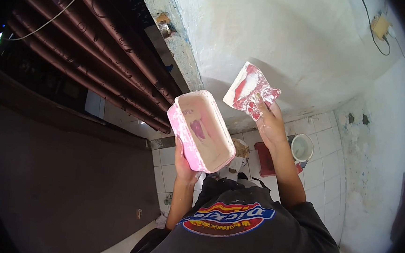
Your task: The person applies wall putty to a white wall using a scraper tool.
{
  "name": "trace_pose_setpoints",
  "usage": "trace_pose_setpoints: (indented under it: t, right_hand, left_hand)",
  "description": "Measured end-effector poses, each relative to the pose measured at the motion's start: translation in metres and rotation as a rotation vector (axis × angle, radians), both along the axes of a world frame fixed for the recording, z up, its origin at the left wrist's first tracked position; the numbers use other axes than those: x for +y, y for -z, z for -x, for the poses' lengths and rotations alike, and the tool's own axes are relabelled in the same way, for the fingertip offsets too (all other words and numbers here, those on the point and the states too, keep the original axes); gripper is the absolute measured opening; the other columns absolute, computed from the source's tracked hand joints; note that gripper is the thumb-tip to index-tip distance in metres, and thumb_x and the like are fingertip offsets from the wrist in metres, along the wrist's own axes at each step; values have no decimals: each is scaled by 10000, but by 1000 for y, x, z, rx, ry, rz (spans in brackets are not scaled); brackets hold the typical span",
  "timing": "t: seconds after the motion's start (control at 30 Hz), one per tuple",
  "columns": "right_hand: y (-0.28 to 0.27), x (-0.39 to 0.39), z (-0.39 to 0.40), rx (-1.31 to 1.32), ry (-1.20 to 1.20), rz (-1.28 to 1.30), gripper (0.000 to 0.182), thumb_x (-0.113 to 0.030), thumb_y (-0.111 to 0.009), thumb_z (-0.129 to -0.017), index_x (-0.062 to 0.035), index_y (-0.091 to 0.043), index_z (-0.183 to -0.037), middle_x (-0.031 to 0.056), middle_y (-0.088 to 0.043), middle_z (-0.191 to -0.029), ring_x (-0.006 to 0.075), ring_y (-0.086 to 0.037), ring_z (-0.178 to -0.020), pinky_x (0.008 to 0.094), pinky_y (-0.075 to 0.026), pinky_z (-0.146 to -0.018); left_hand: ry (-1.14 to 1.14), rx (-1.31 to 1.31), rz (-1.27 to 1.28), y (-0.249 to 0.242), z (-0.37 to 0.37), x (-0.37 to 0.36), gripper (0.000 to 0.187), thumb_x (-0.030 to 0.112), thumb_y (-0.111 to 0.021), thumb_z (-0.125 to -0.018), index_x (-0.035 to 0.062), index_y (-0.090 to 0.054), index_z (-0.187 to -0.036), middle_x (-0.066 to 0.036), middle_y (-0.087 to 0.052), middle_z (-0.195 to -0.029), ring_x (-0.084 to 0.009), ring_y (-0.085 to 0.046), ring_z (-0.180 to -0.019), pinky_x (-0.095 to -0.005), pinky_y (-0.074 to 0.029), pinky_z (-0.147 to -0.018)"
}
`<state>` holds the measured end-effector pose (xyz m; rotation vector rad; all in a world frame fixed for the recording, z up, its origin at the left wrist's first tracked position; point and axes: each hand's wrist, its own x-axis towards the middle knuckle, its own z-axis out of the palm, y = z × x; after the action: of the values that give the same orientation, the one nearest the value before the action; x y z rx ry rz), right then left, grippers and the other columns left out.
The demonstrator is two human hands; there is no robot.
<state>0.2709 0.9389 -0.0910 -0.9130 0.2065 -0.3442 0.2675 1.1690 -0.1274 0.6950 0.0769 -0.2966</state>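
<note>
My left hand (184, 165) holds a pink rectangular tub (202, 131) from its left side and underneath. The tub is tilted, its inside coated with a thin pale layer and a purple-pink patch showing. To the right, my right hand (272, 124) grips a red scraper (253, 91) smeared with white paste. White paste lies on the scraper's face and along its wide edge. The scraper is apart from the tub, in front of the pale wall (302, 49). My right fingers are partly hidden behind its handle.
A brown curtain (100, 39) hangs at the upper left, above a dark panel (62, 178). On the tiled floor (324, 158) are a white bucket (302, 148), a red container (265, 160) and a stained bag (241, 156). Upper right, a socket box (381, 27) has cables.
</note>
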Motion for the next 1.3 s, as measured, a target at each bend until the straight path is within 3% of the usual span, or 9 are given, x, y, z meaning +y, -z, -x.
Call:
trace_pose_setpoints:
  t: [0.1,0.23,0.27,0.43,0.5,0.63,0.77,0.97,1.3]
  right_hand:
    - [11,19,17,143,118,-129,371,-97,-510,-983,21,-429,-1325,97,-538,-1288,197,-527,-1176,364,-407,-1024]
    - [17,52,36,0,214,-119,348,-77,-521,-971,-8,-444,-1304,96,-548,-1267,205,-544,-1157,391,-451,-973]
    - [13,61,38,-34,248,-128,312,-87,-563,-959,-12,-505,-1256,60,-603,-1158,149,-575,-1077,312,-457,-933]
    - [37,68,55,-106,384,53,283,-30,-552,-945,19,-560,-1224,74,-617,-1160,149,-588,-1054,312,-449,-948]
    - [41,64,62,174,344,590,266,-31,-556,-940,54,-590,-1189,99,-633,-1176,142,-588,-1065,314,-443,-964]
    - [47,53,53,-63,344,1045,371,36,-510,-824,60,-601,-1182,187,-620,-1233,262,-575,-1190,348,-387,-1040]
    - [70,32,53,-40,308,1011,430,-114,-621,-833,72,-573,-1217,204,-602,-1257,287,-581,-1180,340,-414,-1006]
    - [92,4,62,-125,247,1228,426,-86,-627,-809,70,-586,-1203,209,-603,-1254,303,-590,-1169,349,-429,-999]
    - [129,-7,81,-66,171,1060,384,-24,-563,-828,77,-587,-1198,215,-600,-1255,301,-581,-1183,352,-422,-1008]
  left_hand:
    - [58,11,-7,-4,-8,0,532,419,-311,-1025,81,-322,-1435,-109,-436,-1412,-265,-457,-1273,-409,-366,-1067]
    - [154,-51,23,1,-16,5,535,398,-324,-1031,114,-212,-1470,-86,-365,-1445,-238,-388,-1319,-408,-316,-1099]
    - [188,-26,42,3,-19,7,539,411,-320,-1029,113,-223,-1467,-89,-373,-1440,-240,-395,-1314,-411,-324,-1093]
    - [398,56,181,-5,-25,4,563,461,-312,-1020,112,-258,-1459,-96,-390,-1431,-251,-424,-1292,-421,-356,-1070]
    - [440,127,189,-8,-27,-2,597,509,-310,-1005,98,-327,-1436,-105,-436,-1394,-273,-481,-1242,-436,-410,-1025]
    - [455,139,219,-14,-27,-17,594,511,-318,-1002,99,-335,-1431,-104,-444,-1383,-272,-490,-1231,-439,-432,-1003]
    - [405,114,210,-25,-19,-29,580,496,-326,-1005,98,-333,-1427,-101,-449,-1376,-265,-489,-1230,-436,-444,-991]
    - [339,91,121,-12,-3,-40,602,501,-326,-1005,80,-302,-1435,-108,-436,-1383,-260,-466,-1255,-421,-405,-1036]
    - [283,165,122,11,25,-54,606,511,-316,-1004,67,-331,-1415,-113,-472,-1347,-252,-507,-1213,-402,-448,-992]
